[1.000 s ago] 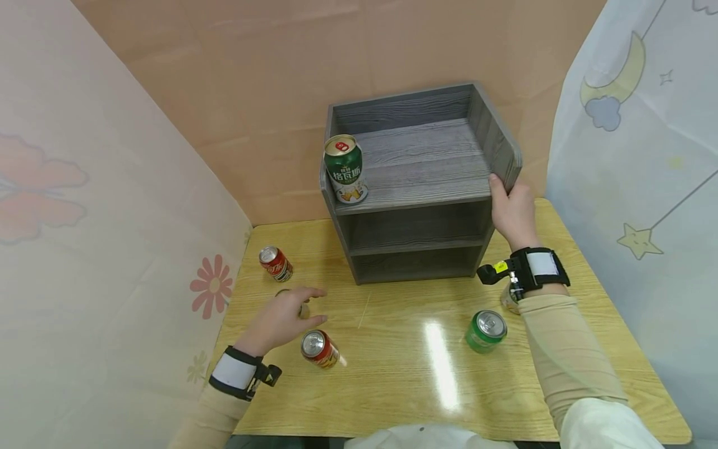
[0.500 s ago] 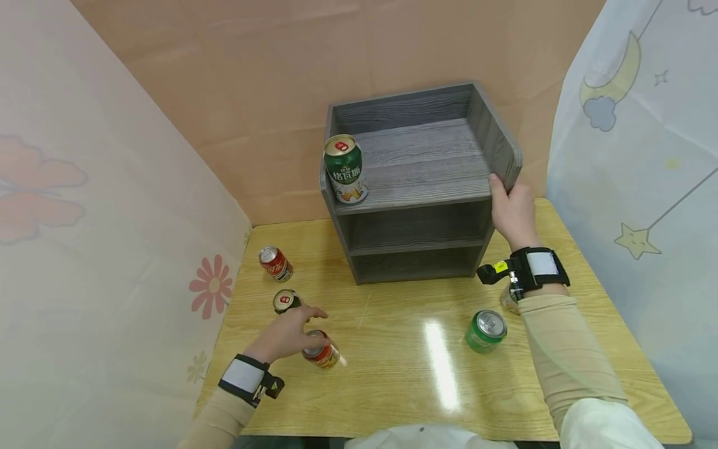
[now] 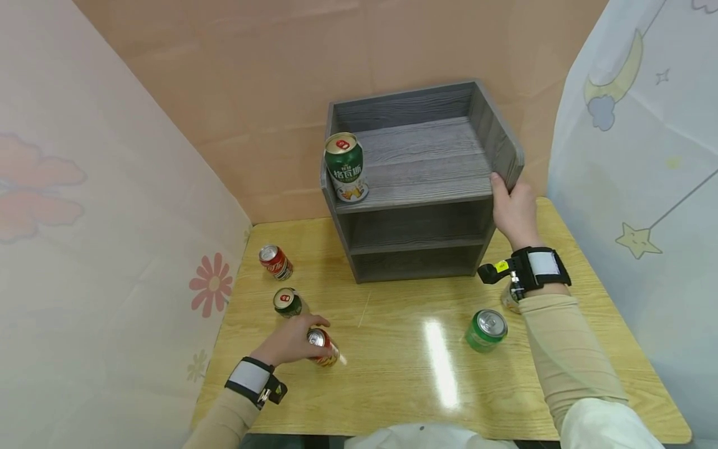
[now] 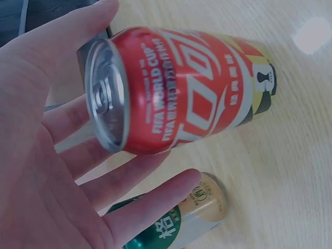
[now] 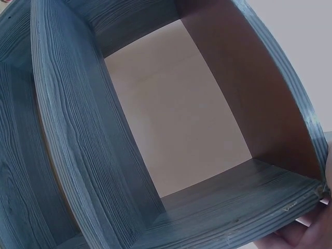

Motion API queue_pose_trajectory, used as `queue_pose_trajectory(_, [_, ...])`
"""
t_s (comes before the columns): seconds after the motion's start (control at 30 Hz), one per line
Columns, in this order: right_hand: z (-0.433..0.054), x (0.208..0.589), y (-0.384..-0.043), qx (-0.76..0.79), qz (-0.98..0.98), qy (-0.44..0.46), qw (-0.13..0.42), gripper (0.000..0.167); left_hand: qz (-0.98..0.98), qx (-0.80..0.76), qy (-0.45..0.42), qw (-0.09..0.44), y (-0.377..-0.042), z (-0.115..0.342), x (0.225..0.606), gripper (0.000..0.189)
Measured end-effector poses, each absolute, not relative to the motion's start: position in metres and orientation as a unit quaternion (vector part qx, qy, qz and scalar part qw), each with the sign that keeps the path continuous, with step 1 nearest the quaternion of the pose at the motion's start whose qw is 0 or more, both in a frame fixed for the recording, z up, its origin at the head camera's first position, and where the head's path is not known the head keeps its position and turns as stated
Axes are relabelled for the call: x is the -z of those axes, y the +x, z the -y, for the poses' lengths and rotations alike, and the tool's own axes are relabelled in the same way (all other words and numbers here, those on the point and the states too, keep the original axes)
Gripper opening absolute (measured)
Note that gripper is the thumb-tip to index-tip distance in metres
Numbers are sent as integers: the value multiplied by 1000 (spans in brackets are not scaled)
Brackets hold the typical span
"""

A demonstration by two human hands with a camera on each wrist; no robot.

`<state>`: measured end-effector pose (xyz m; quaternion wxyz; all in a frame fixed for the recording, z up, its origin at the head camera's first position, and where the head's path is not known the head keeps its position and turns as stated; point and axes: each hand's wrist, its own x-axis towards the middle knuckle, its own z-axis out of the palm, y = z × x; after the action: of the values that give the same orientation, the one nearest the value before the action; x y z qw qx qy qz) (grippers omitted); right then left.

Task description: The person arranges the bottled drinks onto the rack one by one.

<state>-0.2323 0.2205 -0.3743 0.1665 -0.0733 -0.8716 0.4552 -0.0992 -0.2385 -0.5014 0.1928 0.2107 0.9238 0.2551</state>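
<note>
My left hand (image 3: 291,340) is around a red drink can (image 4: 192,88) standing on the table, its thumb on one side and fingers on the other. In the left wrist view the fingers are spread and fairly straight, with a gap between thumb and can. Just behind that hand stands a green-and-gold can (image 3: 287,302). My right hand (image 3: 515,215) grips the front edge of the right side panel of a grey wooden shelf (image 3: 415,206), thumb inside and fingers outside. Another green can (image 3: 344,168) stands at the left end of the shelf's top board.
Another red can (image 3: 276,262) stands at the back left of the wooden table (image 3: 392,374). A light-green can (image 3: 486,330) is at the right, and a pale can (image 3: 509,299) is partly hidden by the right wrist. Fabric walls enclose the sides and back.
My left hand has moved right and toward the person, from beside the green-and-gold can to around the red can, uncovering the green-and-gold one. The right hand and shelf stay put.
</note>
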Motion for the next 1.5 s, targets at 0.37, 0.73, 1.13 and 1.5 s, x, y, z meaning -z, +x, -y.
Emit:
queue_pose_trajectory(0.37, [-219, 373, -232, -454, 870, -70, 176, 54, -918, -250, 210, 224, -95, 234, 515, 68])
queue_pose_trajectory(0.73, [-218, 374, -233, -454, 871, -70, 173, 58, -923, -243, 210, 211, -95, 234, 519, 57])
queue_pose_trajectory(1.13, [-217, 374, -233, -457, 870, -69, 171, 57, -931, -238, 220, 165, -103, 232, 503, 58])
queue_pose_trajectory(1.5, [-218, 375, -233, -468, 863, -69, 178, 62, -931, -267, 216, 121, -124, 226, 475, 61])
